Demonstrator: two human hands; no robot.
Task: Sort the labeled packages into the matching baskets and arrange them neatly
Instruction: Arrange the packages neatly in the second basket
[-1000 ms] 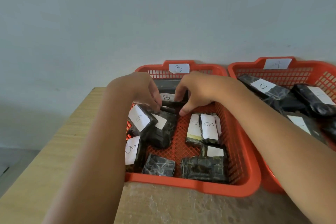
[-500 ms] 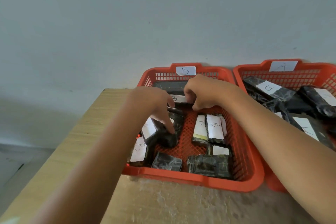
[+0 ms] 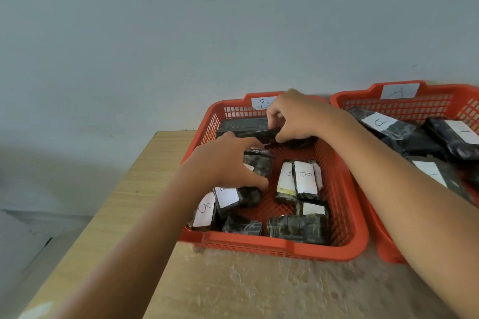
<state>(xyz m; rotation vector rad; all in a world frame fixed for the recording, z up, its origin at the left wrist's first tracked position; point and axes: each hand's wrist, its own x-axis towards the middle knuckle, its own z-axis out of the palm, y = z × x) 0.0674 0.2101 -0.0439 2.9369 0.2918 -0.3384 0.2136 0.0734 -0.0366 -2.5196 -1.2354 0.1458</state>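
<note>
Hands shifted farther into red plastic basket B [image 3: 344, 238] | right hand [image 3: 298, 116] grip clamped on black wrapped package [image 3: 246, 128] at far wall | left hand [image 3: 228, 163] fingers spread, pressing left-side packages | tidying judged underway.

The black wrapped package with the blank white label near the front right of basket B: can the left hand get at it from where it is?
Probably yes. That black wrapped package lies uncovered near the front of the orange mesh basket, and the left hand sits just behind it with nothing between.
</note>
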